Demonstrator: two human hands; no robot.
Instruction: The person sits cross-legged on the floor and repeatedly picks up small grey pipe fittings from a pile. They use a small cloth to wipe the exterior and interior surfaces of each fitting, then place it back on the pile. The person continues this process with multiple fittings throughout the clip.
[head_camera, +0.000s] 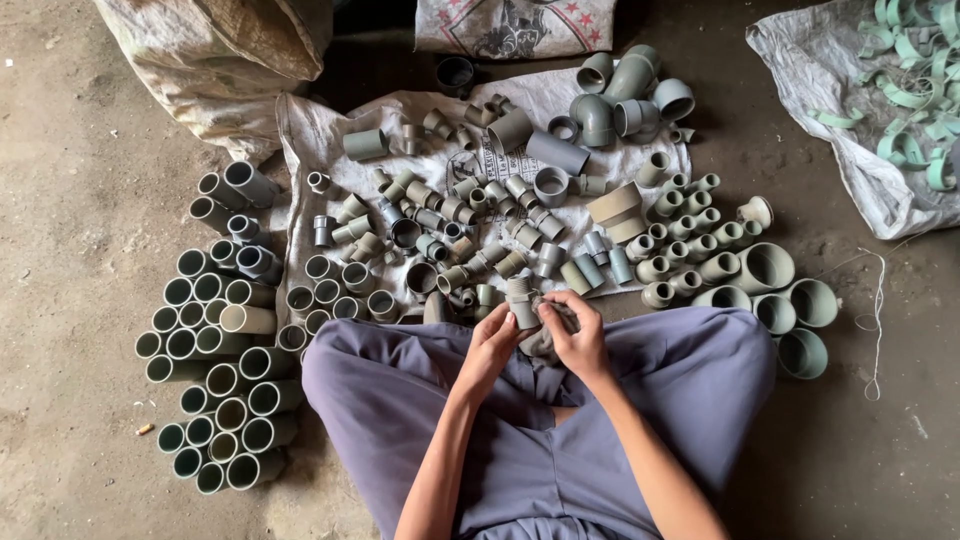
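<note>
I sit cross-legged on the floor in grey-blue trousers. My left hand (492, 345) grips a small grey threaded pipe fitting (521, 301) just above my lap. My right hand (576, 335) presses a grey cloth (545, 343) against that fitting. Both hands meet over my knees. Right beyond them lies a white sack sheet (318, 140) covered with several loose grey and tan pipe fittings (440, 215).
Several grey pipe couplings (215, 330) stand in rows on the floor at my left. Larger elbows and reducers (770, 290) sit at my right, big grey elbows (620, 95) at the back. A full sack (215, 55) stands far left; green clips (915, 95) lie on a sheet far right.
</note>
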